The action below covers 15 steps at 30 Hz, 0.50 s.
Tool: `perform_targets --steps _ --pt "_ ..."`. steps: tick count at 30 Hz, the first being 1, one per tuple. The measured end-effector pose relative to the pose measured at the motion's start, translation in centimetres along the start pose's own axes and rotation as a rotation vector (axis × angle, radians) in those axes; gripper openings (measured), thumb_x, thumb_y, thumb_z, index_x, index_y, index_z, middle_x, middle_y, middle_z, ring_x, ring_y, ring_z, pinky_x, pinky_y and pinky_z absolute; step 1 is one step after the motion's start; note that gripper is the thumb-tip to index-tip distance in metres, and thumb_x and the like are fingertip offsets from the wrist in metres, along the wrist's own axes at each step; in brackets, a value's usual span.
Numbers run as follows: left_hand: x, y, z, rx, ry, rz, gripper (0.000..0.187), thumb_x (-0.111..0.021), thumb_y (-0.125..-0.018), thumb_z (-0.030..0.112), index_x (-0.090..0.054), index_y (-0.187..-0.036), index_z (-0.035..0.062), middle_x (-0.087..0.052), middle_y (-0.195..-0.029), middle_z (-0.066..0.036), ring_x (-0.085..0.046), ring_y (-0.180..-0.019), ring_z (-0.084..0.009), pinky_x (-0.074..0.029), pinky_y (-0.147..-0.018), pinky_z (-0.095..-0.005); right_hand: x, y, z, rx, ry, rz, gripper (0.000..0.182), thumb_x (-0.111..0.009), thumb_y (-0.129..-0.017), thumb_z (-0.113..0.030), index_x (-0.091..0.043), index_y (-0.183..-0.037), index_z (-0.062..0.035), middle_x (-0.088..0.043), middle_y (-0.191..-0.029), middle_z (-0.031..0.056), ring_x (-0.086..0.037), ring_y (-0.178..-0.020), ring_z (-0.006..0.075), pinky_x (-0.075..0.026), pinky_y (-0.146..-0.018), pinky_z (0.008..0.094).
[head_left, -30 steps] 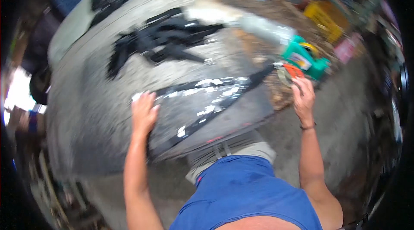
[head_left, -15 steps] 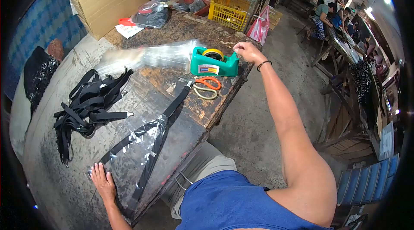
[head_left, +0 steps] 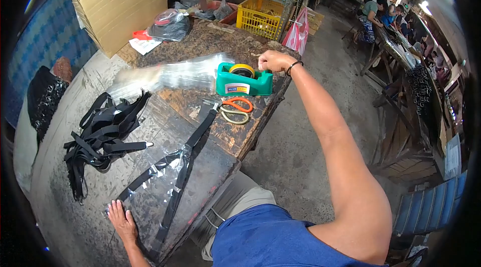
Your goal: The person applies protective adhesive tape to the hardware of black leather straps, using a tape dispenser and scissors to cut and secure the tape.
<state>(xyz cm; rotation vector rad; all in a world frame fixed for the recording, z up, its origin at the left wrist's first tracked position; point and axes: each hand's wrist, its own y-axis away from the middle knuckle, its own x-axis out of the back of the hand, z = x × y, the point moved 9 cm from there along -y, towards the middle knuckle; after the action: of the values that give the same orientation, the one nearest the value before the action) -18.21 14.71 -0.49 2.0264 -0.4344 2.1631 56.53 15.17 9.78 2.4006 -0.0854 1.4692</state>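
Note:
My left hand lies flat with fingers stretched at the lower end of a black elastic strap. This strap forms a V with a second arm, joined near a metal clip, and clear plastic film lies over the middle. My right hand is closed in a pinch above the cutter end of a green tape dispenser; whatever its fingertips hold cannot be made out. A yellow-cored tape roll sits in the dispenser. Scissors with one orange and one pale handle lie just below it.
A heap of black straps lies on the worktable's left side. Clear plastic bags lie behind it. A cardboard box, a yellow crate and a metal shelf stand at the back. People work at the far right.
My right hand has moved left, over the dispenser's cutter end and closer to the roll. My left hand stays flat at the strap's end. The view has shifted slightly.

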Motion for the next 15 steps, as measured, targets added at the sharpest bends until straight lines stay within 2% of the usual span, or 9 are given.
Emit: perform_targets --steps 1,6,8,9,10,13,15 --pt "0.0 0.0 0.0 0.0 -0.003 -0.001 0.05 -0.045 -0.095 0.023 -0.043 -0.141 0.0068 -0.037 -0.149 -0.015 -0.029 -0.14 -0.0365 -0.017 -0.115 -0.0511 0.8 0.4 -0.8 0.051 -0.038 0.065 0.014 -0.062 -0.083 -0.015 -0.065 -0.091 -0.0049 -0.066 -0.083 0.0054 -0.058 -0.073 0.0161 -0.046 -0.065 0.036" --pt "-0.5 0.0 -0.6 -0.014 -0.021 0.003 0.05 -0.046 -0.095 0.024 -0.042 -0.142 0.0074 -0.037 -0.15 -0.014 -0.028 -0.14 -0.0366 -0.017 -0.115 -0.0513 1.4 1.2 -0.8 0.011 0.005 0.074 0.013 -0.063 -0.082 -0.011 -0.063 -0.091 -0.0022 -0.063 -0.077 0.0055 -0.058 -0.063 0.0147 -0.046 -0.058 0.0335" --pt "-0.9 0.0 -0.9 -0.01 -0.041 -0.016 0.05 -0.043 -0.097 0.023 -0.04 -0.144 0.0094 -0.035 -0.151 -0.014 -0.028 -0.141 -0.0347 -0.016 -0.116 -0.0507 1.4 1.5 0.7 0.007 -0.202 0.106 0.021 -0.066 -0.082 -0.007 -0.061 -0.1 0.0012 -0.064 -0.077 0.0066 -0.061 -0.065 0.0146 -0.049 -0.058 0.0314" --pt "-1.1 0.0 -0.9 -0.01 -0.04 -0.017 0.05 -0.043 -0.097 0.023 -0.04 -0.144 0.0094 -0.035 -0.151 -0.014 -0.028 -0.141 -0.0347 -0.016 -0.116 -0.0507 1.4 1.6 1.9 -0.007 -0.342 0.159 0.038 -0.069 -0.081 -0.005 -0.054 -0.115 0.0026 -0.064 -0.076 0.0069 -0.063 -0.067 0.0143 -0.051 -0.059 0.0296" --pt "-0.9 0.0 -0.8 -0.008 -0.035 -0.004 0.05 -0.044 -0.096 0.024 -0.041 -0.143 0.0087 -0.036 -0.15 -0.014 -0.028 -0.141 -0.0355 -0.017 -0.115 -0.0508 1.4 2.1 1.8 -0.007 -0.341 0.157 0.038 -0.069 -0.081 -0.005 -0.054 -0.115 0.0026 -0.064 -0.076 0.0069 -0.063 -0.067 0.0143 -0.051 -0.059 0.0296" --pt "-0.7 0.1 -0.7 -0.011 -0.034 0.009 0.049 -0.045 -0.096 0.025 -0.042 -0.142 0.0081 -0.037 -0.15 -0.014 -0.028 -0.14 -0.0361 -0.018 -0.115 -0.051 1.1 3.3 3.4 -0.144 -0.387 0.113 0.051 -0.07 -0.083 -0.008 -0.046 -0.127 -0.0001 -0.063 -0.075 0.006 -0.06 -0.063 0.0116 -0.048 -0.054 0.0268" --pt "-0.8 0.1 -0.8 -0.016 -0.039 0.012 0.049 -0.045 -0.096 0.025 -0.042 -0.142 0.0082 -0.037 -0.15 -0.014 -0.028 -0.14 -0.036 -0.018 -0.115 -0.051 0.8 3.4 4.4 -0.149 -0.441 0.105 0.049 -0.07 -0.083 -0.008 -0.046 -0.126 -0.0005 -0.063 -0.075 0.0057 -0.059 -0.062 0.0109 -0.048 -0.054 0.0258"
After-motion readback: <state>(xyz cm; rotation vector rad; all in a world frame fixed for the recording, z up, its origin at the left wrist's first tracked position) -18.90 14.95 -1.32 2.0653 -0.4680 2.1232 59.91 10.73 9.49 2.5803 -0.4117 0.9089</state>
